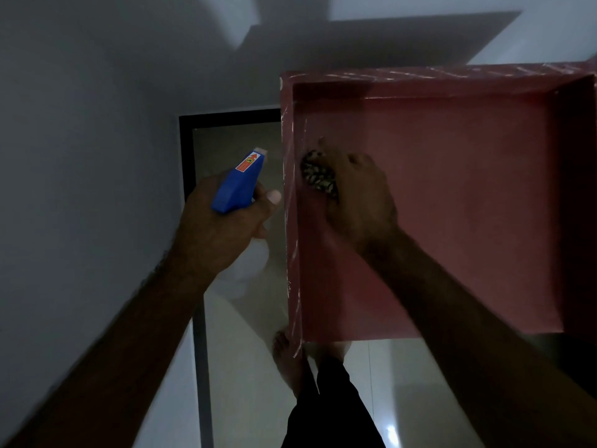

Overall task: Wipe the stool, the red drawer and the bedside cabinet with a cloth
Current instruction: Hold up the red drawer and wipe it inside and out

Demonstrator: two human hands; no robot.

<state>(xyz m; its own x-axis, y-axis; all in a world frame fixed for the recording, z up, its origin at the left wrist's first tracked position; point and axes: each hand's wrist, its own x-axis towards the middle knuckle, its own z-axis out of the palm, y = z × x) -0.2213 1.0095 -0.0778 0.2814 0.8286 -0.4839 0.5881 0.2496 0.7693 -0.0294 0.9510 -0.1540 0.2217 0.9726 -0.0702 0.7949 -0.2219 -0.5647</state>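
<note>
Presently: red drawer [452, 205], open top facing the camera, right of view. Right hand [358, 195] inside it, fingers curled round a patterned cloth [318, 176], pressed to the drawer bottom beside the left wall. Left hand [223, 221] just outside that wall, fingers clamped on a blue-headed spray bottle [237, 185]. Tiled floor [232, 367] beneath.
</note>
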